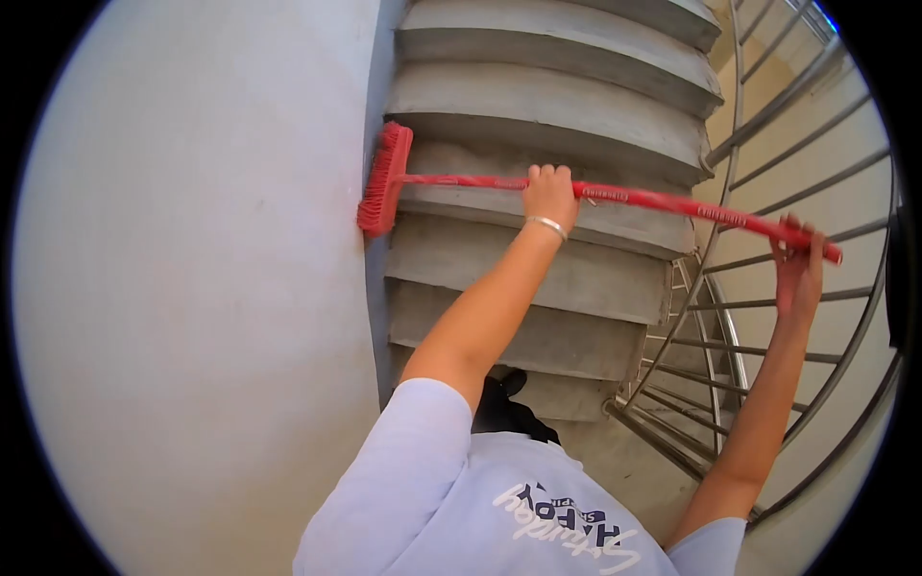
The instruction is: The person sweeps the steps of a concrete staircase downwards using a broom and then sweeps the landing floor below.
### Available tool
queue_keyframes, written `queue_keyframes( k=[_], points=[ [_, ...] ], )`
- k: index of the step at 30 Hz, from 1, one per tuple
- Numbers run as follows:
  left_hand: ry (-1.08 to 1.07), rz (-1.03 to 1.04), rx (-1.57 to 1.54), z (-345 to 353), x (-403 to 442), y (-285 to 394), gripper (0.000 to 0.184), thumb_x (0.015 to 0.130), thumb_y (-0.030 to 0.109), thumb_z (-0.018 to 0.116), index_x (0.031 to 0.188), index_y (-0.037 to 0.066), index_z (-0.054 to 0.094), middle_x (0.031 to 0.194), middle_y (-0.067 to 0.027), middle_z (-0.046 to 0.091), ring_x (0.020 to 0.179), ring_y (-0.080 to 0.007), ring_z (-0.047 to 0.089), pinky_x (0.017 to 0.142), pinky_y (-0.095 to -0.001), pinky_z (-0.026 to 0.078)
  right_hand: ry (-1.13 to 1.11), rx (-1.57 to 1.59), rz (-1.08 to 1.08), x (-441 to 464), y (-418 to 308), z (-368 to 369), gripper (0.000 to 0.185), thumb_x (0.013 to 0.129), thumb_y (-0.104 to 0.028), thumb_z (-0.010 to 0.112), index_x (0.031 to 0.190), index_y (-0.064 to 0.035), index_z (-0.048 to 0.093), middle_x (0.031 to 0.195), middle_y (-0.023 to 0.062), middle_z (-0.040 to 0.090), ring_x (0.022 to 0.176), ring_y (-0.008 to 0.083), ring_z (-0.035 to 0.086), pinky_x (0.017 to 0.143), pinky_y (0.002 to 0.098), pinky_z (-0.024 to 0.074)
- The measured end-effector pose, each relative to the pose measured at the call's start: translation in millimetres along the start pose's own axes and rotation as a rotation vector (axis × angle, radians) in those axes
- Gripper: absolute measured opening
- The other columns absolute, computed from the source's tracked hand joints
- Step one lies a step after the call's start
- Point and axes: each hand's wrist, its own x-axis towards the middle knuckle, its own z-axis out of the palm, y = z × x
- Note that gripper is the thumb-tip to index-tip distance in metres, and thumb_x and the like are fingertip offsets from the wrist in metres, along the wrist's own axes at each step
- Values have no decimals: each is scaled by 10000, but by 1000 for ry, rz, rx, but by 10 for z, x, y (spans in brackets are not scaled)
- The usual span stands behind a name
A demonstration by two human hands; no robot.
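Note:
A red broom (386, 180) lies crosswise over the stairs, its bristles against the wall at the left edge of the steps. My left hand (550, 197), with a bracelet at the wrist, is wrapped round the middle of the red handle (653, 200). Near the handle's far right end, my right hand (798, 264) grips it from below, beside the metal railing. Both arms reach forward, the right one stretched along the railing side.
Grey concrete stairs (547, 96) climb away ahead. A pale wall (192, 240) borders them at the left, and a metal railing (691, 302) curves along the right. A dark shoe (514, 382) stands on a lower step.

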Motion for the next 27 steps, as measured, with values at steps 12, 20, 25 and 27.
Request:
queue_keyframes(
  k=[12,20,25,27],
  points=[
    [-7,-264,-168,-163,843,-845,223,791,266,691,881,80,607,959,-99,626,1004,-330,536,800,-446,491,4,-392,-15,1272,-30,2007,285,962,-262,512,1076,-1,525,1122,199,617,1063,262,602,911,416,516],
    [-153,-25,-231,-937,899,-471,248,790,340,672,844,101,637,886,-114,664,932,-340,593,782,-473,496,26,-725,-238,1364,-1205,1910,344,961,-343,498,1112,-41,561,1164,176,613,1122,257,582,983,390,467],
    [2,-114,-178,-952,1118,-1034,207,787,308,668,849,111,650,881,-115,668,902,-356,606,760,-473,500,-17,-486,-125,1591,-570,2439,273,963,-280,508,1069,-33,551,1162,198,603,1137,291,564,1014,440,442],
    [10,-144,-167,-897,1282,-1153,196,788,300,665,849,114,654,883,-119,670,902,-358,609,760,-470,501,7,-467,-83,1724,-214,2594,248,948,-269,540,1026,-34,533,1143,214,606,1116,287,574,981,422,473]
  ],
)
